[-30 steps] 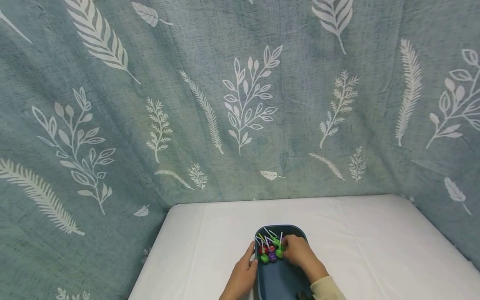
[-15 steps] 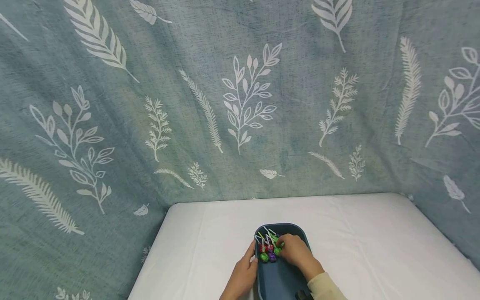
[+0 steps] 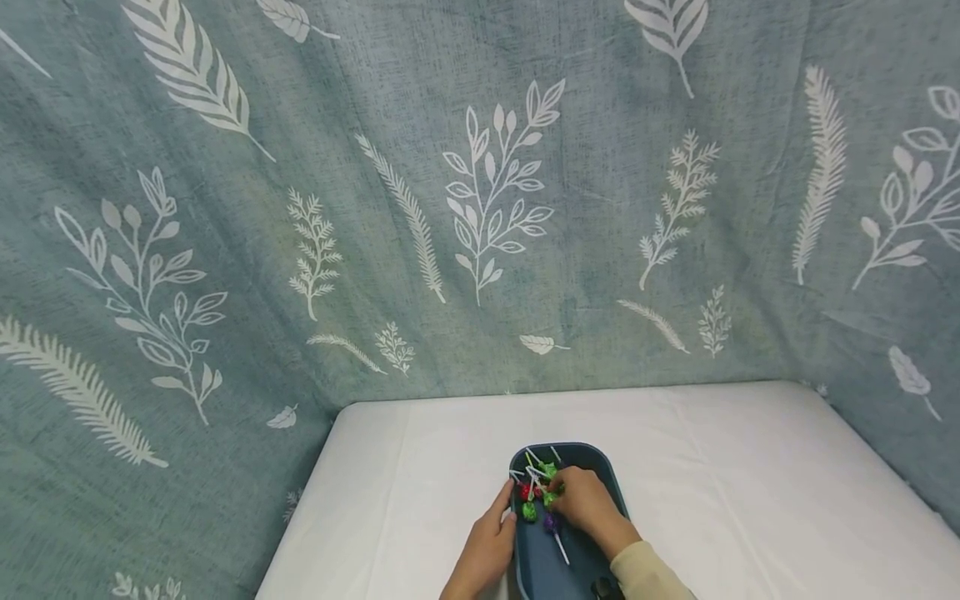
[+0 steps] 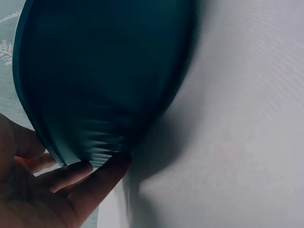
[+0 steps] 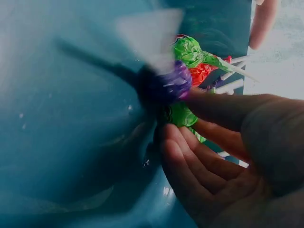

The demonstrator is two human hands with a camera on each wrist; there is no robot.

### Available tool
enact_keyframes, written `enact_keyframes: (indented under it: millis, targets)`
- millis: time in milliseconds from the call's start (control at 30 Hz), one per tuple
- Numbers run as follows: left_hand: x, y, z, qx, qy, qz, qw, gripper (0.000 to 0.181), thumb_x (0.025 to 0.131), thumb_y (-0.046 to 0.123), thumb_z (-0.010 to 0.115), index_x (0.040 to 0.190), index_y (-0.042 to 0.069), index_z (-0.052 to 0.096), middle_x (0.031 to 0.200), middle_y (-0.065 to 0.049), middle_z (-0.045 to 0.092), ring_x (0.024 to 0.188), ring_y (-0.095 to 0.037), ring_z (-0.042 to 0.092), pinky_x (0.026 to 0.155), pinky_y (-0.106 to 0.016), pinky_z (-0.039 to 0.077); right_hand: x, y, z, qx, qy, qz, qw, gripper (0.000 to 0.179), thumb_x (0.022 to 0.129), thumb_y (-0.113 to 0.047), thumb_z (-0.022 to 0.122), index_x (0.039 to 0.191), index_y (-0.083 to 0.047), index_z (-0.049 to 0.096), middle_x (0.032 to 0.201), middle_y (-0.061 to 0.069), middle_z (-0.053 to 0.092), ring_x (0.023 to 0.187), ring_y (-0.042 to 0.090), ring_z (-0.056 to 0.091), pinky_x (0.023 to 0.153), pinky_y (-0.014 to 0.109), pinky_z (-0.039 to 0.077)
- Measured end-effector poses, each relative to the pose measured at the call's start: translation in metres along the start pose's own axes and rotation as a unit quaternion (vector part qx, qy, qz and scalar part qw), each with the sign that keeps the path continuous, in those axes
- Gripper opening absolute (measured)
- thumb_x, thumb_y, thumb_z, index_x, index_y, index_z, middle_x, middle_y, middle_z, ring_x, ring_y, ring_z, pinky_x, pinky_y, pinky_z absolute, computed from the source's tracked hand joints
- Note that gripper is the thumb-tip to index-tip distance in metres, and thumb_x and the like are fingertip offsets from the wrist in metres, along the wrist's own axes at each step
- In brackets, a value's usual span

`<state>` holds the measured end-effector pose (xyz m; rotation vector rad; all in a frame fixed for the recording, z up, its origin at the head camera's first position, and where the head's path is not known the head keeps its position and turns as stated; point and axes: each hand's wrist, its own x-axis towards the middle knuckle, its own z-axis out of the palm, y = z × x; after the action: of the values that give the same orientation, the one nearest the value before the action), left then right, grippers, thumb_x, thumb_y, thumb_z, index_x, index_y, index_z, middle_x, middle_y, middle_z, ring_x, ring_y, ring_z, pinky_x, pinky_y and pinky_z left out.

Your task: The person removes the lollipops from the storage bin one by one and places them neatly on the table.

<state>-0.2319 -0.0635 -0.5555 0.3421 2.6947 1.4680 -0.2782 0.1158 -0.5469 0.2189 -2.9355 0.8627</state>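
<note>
Wrapped lollipops lie bunched in the far left part of a dark blue tray (image 3: 562, 571). My right hand (image 3: 588, 504) reaches into the bunch and pinches a green lollipop (image 5: 180, 114) between thumb and fingers. Right by the thumb is a purple lollipop (image 3: 551, 523), its white stick pointing toward me. Further left sit a green lollipop (image 3: 529, 511) and a red lollipop (image 3: 527, 492), partly overlapped by sticks. My left hand (image 3: 486, 546) holds the tray's left side; in the left wrist view its fingers lie against the ridged wall (image 4: 102, 137).
The tray stands on a white-covered table (image 3: 420, 483). A patterned blue-green cloth (image 3: 420, 250) hangs behind and along both sides. A small dark object (image 3: 603, 588) shows beneath the right sleeve (image 3: 648, 571).
The purple lollipop has swung round, so its stick now points toward me. My right hand has shifted slightly left among the lollipops. The left hand stays on the tray.
</note>
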Motion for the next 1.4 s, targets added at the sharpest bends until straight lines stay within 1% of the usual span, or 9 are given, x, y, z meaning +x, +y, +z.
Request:
enact_keyframes:
  millis: [100,233,367,467,667,833,1000,1233,1400]
  targets:
    - [0.001,-0.002,0.000,-0.001,0.000,0.002,1.0000,0.046,0.095,0.019,0.038,0.139,0.020,0.029,0.130,-0.010,0.044,0.118,-0.026,0.041,0.095,-0.047,0.032,0.000,0.001,0.001,0.019,-0.003,0.003,0.9998,0.022,0.058,-0.018,0.079,0.075,-0.011,0.066,0.073,0.000,0.061,0.064,0.014,0.054,0.061,0.036,0.047]
    - [0.001,-0.004,0.001,-0.004,-0.006,-0.006,1.0000,0.046,0.095,0.021,0.037,0.140,0.021,0.027,0.133,-0.008,0.041,0.119,-0.025,0.039,0.096,-0.046,0.032,0.001,0.006,0.002,0.042,0.000,0.004,0.9991,0.022,0.058,-0.016,0.077,0.076,-0.011,0.066,0.072,-0.001,0.060,0.063,0.013,0.053,0.059,0.035,0.047]
    - [0.000,-0.004,0.001,-0.002,-0.001,-0.002,1.0000,0.046,0.095,0.020,0.037,0.140,0.022,0.028,0.130,-0.009,0.044,0.118,-0.025,0.040,0.095,-0.046,0.032,0.002,0.013,0.002,0.069,0.001,0.010,0.9976,0.020,0.060,-0.014,0.076,0.076,-0.011,0.064,0.071,-0.003,0.059,0.063,0.011,0.051,0.056,0.032,0.045]
    - [0.000,-0.002,0.001,0.003,0.007,0.006,1.0000,0.046,0.094,0.018,0.038,0.139,0.020,0.029,0.128,-0.012,0.047,0.117,-0.026,0.041,0.095,-0.046,0.033,0.002,0.017,0.002,0.096,-0.006,0.017,0.9953,0.020,0.060,-0.013,0.077,0.075,-0.011,0.063,0.069,-0.004,0.057,0.062,0.010,0.050,0.055,0.030,0.044]
    - [-0.001,0.001,0.001,0.006,0.009,0.004,0.9999,0.046,0.094,0.018,0.038,0.139,0.020,0.029,0.127,-0.013,0.047,0.117,-0.028,0.041,0.095,-0.048,0.032,0.002,0.018,0.000,0.130,-0.008,0.014,0.9914,0.019,0.060,-0.009,0.074,0.076,-0.009,0.063,0.067,-0.004,0.055,0.060,0.010,0.049,0.053,0.028,0.043]
    - [-0.001,0.002,0.001,0.003,0.004,-0.004,1.0000,0.046,0.095,0.019,0.038,0.139,0.022,0.029,0.129,-0.012,0.045,0.118,-0.028,0.040,0.096,-0.048,0.031,0.003,0.017,-0.002,0.143,0.005,0.016,0.9896,0.018,0.062,-0.009,0.072,0.078,-0.010,0.063,0.070,-0.004,0.057,0.063,0.010,0.050,0.054,0.027,0.043]
    - [-0.001,0.001,0.001,0.000,0.004,-0.002,1.0000,0.046,0.094,0.019,0.038,0.139,0.021,0.029,0.129,-0.011,0.046,0.118,-0.027,0.040,0.095,-0.048,0.031,0.002,0.015,-0.007,0.168,0.029,0.022,0.9851,0.019,0.065,-0.010,0.071,0.083,-0.010,0.065,0.075,-0.003,0.060,0.067,0.010,0.053,0.057,0.028,0.045]
    - [-0.001,-0.001,0.001,-0.014,-0.007,-0.011,0.9998,0.046,0.095,0.019,0.037,0.139,0.020,0.028,0.131,-0.009,0.043,0.117,-0.027,0.041,0.094,-0.047,0.034,0.002,0.011,-0.011,0.175,0.057,0.018,0.9828,0.020,0.064,-0.009,0.070,0.084,-0.011,0.065,0.075,-0.003,0.060,0.068,0.010,0.055,0.060,0.030,0.046]
    - [-0.001,-0.002,0.001,-0.019,-0.005,-0.005,0.9998,0.046,0.095,0.018,0.037,0.139,0.020,0.029,0.130,-0.009,0.044,0.116,-0.026,0.042,0.093,-0.047,0.034,0.004,0.013,-0.011,0.189,0.066,0.024,0.9794,0.020,0.065,-0.009,0.069,0.085,-0.012,0.065,0.079,-0.003,0.061,0.071,0.010,0.057,0.063,0.030,0.047]
